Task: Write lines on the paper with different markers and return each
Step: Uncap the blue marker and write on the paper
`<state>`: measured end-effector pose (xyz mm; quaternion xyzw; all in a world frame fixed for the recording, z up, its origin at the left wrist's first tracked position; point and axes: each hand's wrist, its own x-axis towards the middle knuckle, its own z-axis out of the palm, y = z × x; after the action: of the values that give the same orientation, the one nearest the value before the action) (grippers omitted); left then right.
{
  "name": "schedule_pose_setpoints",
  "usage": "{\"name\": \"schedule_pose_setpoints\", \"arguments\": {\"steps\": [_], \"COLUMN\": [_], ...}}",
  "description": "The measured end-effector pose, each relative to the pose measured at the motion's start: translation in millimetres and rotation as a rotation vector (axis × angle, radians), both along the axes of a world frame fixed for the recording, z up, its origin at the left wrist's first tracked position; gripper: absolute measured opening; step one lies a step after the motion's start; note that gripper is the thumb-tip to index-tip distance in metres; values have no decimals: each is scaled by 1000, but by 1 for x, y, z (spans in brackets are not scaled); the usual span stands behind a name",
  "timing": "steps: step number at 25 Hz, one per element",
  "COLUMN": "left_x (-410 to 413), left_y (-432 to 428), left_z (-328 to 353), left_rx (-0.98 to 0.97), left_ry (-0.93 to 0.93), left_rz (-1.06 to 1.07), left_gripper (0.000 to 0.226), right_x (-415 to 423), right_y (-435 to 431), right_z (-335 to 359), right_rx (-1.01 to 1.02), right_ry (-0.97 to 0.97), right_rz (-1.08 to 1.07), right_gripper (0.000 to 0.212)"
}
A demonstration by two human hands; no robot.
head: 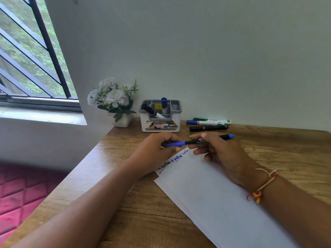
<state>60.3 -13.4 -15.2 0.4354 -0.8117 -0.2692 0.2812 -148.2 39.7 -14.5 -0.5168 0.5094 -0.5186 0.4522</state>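
A slim black marker with a blue cap is held level above the top edge of the white paper. My left hand grips its blue cap end. My right hand grips the black barrel, and the blue tail sticks out to the right. The paper lies slanted on the wooden desk and bears three short written words, in black and in blue, near its top left corner.
A grey and white organiser at the wall holds a black marker and a blue-capped marker. Green, blue and black markers lie to its right. A potted white flower stands left.
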Motion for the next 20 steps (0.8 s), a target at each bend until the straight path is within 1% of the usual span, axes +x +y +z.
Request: {"name": "schedule_pose_setpoints", "arguments": {"steps": [3, 7, 10, 13, 15, 17, 19, 20], "left_x": [-1, -6, -8, -11, -13, -15, -16, -17], "left_y": [3, 5, 7, 13, 16, 18, 19, 20], "left_z": [0, -2, -2, 1, 5, 12, 20, 25], "left_rx": [44, 81, 86, 99, 77, 34, -103, -180], "left_ry": [65, 143, 190, 204, 231, 334, 429, 473], "left_rz": [-6, 8, 22, 12, 16, 73, 213, 289], "left_gripper": [23, 26, 26, 25, 23, 23, 22, 21], "right_x": [0, -1, -3, -3, -1, 0, 1, 1], "right_y": [-2, -2, -1, 1, 0, -2, -4, -5], "right_z": [1, 0, 1, 2, 2, 1, -1, -2], "right_rx": [-16, -67, -78, -92, -71, -42, -39, -42], "right_ry": [14, 120, 126, 85, 25, -5, -20, -14], "right_rz": [9, 46, 65, 78, 43, -5, -27, -35], "right_gripper": [19, 24, 22, 24, 29, 40, 51, 52]}}
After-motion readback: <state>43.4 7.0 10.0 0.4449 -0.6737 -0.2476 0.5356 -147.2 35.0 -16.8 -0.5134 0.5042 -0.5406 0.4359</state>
